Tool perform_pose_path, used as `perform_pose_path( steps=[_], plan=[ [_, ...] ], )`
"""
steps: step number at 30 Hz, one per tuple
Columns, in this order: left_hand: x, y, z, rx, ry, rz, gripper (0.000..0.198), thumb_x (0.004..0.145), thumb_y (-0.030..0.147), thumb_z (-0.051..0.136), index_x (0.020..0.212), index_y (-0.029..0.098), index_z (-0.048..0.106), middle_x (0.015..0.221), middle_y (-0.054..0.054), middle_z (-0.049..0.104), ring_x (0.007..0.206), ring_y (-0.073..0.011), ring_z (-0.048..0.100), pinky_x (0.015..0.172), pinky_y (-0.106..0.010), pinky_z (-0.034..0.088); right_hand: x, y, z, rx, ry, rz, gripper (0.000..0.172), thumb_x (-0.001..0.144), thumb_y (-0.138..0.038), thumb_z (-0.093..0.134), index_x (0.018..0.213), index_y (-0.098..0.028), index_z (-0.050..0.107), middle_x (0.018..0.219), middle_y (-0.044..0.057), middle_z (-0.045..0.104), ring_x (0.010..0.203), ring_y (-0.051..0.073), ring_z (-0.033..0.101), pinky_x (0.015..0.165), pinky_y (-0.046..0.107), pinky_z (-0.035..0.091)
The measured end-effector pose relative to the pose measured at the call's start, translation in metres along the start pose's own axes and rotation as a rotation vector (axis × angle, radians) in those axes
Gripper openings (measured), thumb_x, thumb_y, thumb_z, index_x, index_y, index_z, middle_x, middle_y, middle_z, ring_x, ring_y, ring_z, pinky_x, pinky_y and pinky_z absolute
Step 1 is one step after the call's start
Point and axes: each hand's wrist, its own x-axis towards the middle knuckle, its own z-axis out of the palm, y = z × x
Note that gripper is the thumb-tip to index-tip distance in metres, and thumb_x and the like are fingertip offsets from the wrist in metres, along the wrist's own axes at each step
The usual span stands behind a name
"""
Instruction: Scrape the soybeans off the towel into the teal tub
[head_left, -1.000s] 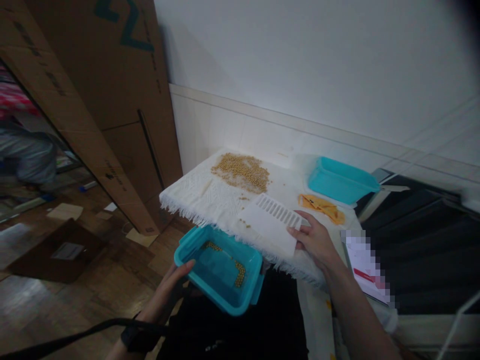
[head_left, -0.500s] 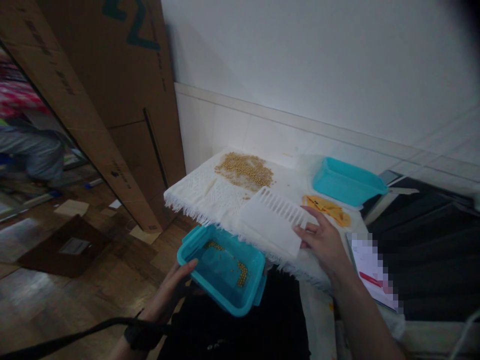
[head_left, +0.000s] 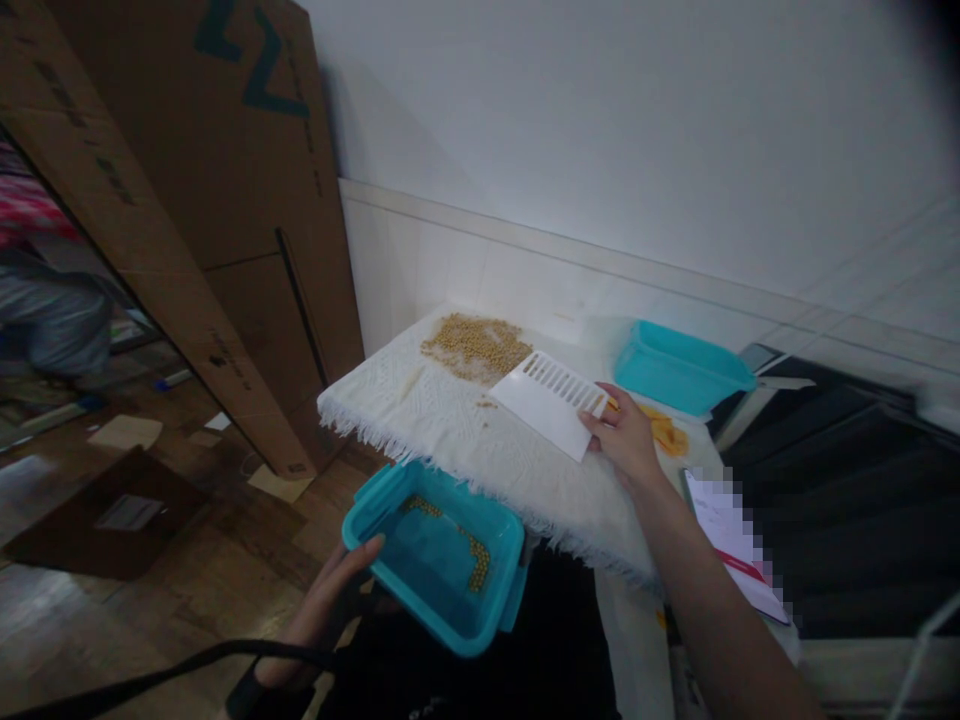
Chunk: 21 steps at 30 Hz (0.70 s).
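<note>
My left hand grips the left side of a teal plastic tub, held tilted just below the table's front edge. Small bands of soybeans lie inside that tub. In my right hand is a flat white slotted scraper, pinched at its right end above the tablecloth. Its left end is close to the near right side of a spread heap of soybeans. A few stray beans lie on the cloth in front of the heap.
A white fringed tablecloth covers the table against the wall. A second teal tub stands at the back right, with an orange cloth in front. A partly blurred document lies on the right. Tall cardboard boxes stand left.
My right hand has moved the scraper away from the table's front edge, closer to the soybean heap. My left hand still holds the tub low; the view has shifted slightly.
</note>
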Motion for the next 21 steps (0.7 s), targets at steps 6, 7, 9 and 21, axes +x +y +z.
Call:
perform_pose_path(
  steps=[6, 7, 9, 21],
  plan=[
    [0.004, 0.001, -0.001, 0.010, 0.034, -0.023, 0.116, 0.082, 0.073, 0.088, 0.177, 0.031, 0.037, 0.175, -0.016, 0.061, 0.168, -0.0537, 0.045, 0.109, -0.065, 0.066, 0.002, 0.002, -0.004, -0.022, -0.052, 0.055, 0.084, 0.063, -0.040, 0.089, 0.142, -0.026, 0.065, 0.098, 0.006, 0.084, 0.086, 0.035, 0.083, 0.059, 0.043, 0.069],
    [0.004, 0.001, -0.001, 0.011, 0.041, -0.026, 0.116, 0.081, 0.074, 0.089, 0.177, 0.031, 0.039, 0.176, -0.017, 0.061, 0.168, -0.0543, 0.044, 0.111, -0.067, 0.065, 0.001, 0.001, -0.004, -0.017, -0.059, 0.061, 0.083, 0.063, -0.039, 0.089, 0.141, -0.026, 0.065, 0.099, 0.006, 0.084, 0.087, 0.035, 0.083, 0.059, 0.043, 0.069],
    [0.005, 0.002, -0.001, 0.001, 0.044, -0.034, 0.115, 0.080, 0.075, 0.090, 0.175, 0.033, 0.041, 0.174, -0.016, 0.063, 0.169, -0.0547, 0.043, 0.114, -0.069, 0.063, -0.002, 0.001, -0.006, -0.007, -0.065, 0.073, 0.082, 0.063, -0.038, 0.091, 0.140, -0.027, 0.066, 0.100, 0.007, 0.085, 0.087, 0.035, 0.084, 0.059, 0.043, 0.070],
    [0.004, 0.006, -0.003, 0.001, 0.022, -0.011, 0.107, 0.085, 0.073, 0.086, 0.175, 0.034, 0.045, 0.172, -0.014, 0.066, 0.167, -0.0540, 0.046, 0.118, -0.070, 0.060, -0.011, 0.007, -0.015, 0.020, -0.144, 0.117, 0.083, 0.063, -0.034, 0.097, 0.140, -0.028, 0.065, 0.099, 0.005, 0.086, 0.087, 0.037, 0.085, 0.061, 0.047, 0.071]
  ],
)
